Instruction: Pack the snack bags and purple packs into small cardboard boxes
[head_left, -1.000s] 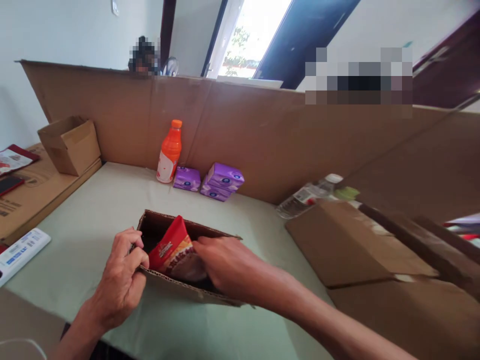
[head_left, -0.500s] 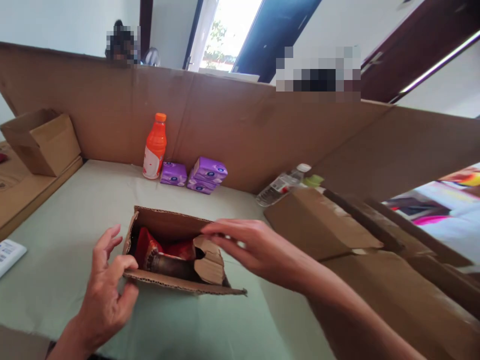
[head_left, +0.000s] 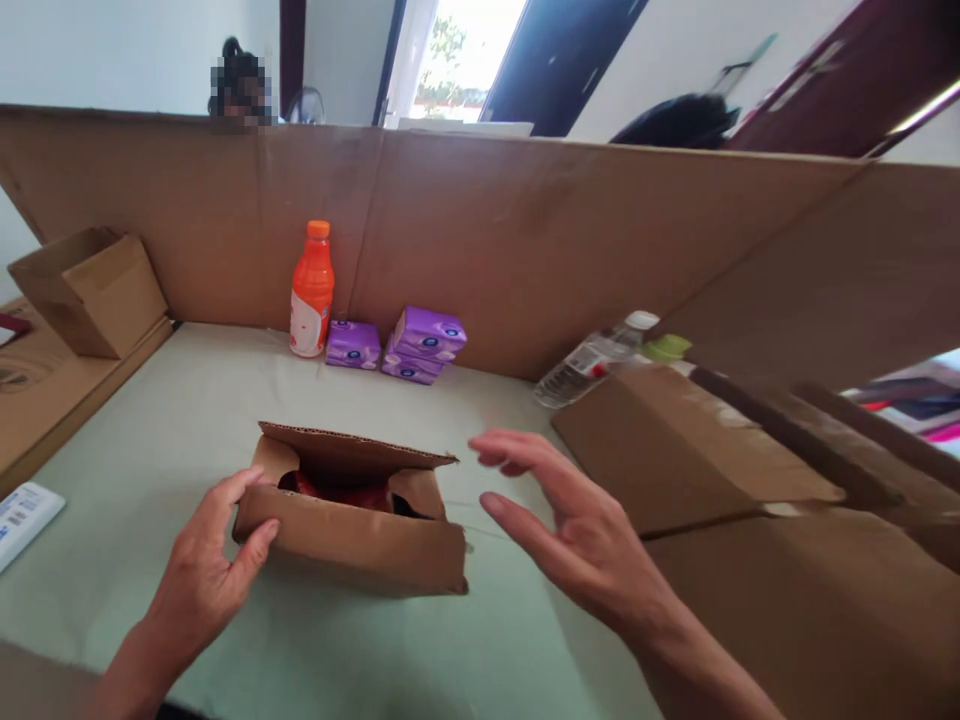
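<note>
A small cardboard box (head_left: 360, 540) stands on the pale green tabletop in front of me, its end flaps folded inward and its long near and far flaps raised. Through the gap between them part of a red packet (head_left: 341, 492) shows; the rest of the contents is hidden. My left hand (head_left: 206, 565) grips the box's left end, thumb against the near flap and fingers at the side. To the right of the box, my right hand (head_left: 577, 535) hovers with fingers and thumb apart, touching nothing.
Along the cardboard back wall (head_left: 480, 240) stand an orange drink bottle (head_left: 311, 290) and purple tissue packs (head_left: 426, 340). A clear bottle (head_left: 592, 362) leans by large cartons (head_left: 810, 590) at right. An open carton (head_left: 112, 290) and a white packet (head_left: 26, 520) are at left. A person is beyond the wall.
The right end flap has folded down into the box, and the near flap has swung up. My right hand has let go and moved right, opening. My left thumb now presses the near flap.
</note>
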